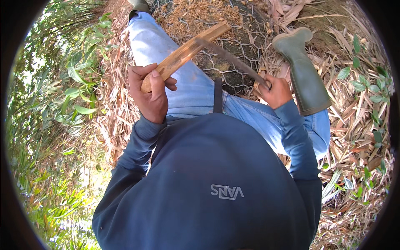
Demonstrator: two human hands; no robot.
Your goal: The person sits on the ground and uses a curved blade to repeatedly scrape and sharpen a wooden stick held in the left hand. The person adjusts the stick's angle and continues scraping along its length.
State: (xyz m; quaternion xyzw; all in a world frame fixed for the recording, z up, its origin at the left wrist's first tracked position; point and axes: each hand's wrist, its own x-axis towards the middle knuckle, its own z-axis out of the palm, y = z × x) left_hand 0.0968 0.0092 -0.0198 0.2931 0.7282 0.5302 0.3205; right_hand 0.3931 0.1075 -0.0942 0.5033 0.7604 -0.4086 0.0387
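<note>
My left hand (151, 89) is closed round the lower end of a split stick of pale brown wood (189, 49), thumb on top. The stick slants up and to the right over my thigh. In my right hand (276, 91) is a knife (235, 61) with a long, narrow, dark blade; my fingers hide its handle. The blade points up and to the left, and its tip lies at the stick's side near the upper end. Whether the two touch, I cannot tell.
Between my legs in blue jeans (187, 91) is a dark mound (237, 77) with wire mesh over it and wood shavings (187, 16) on top. A green rubber boot (306, 79) is at right. Dry leaves (354, 129) cover the ground; green plants (77, 83) grow at left.
</note>
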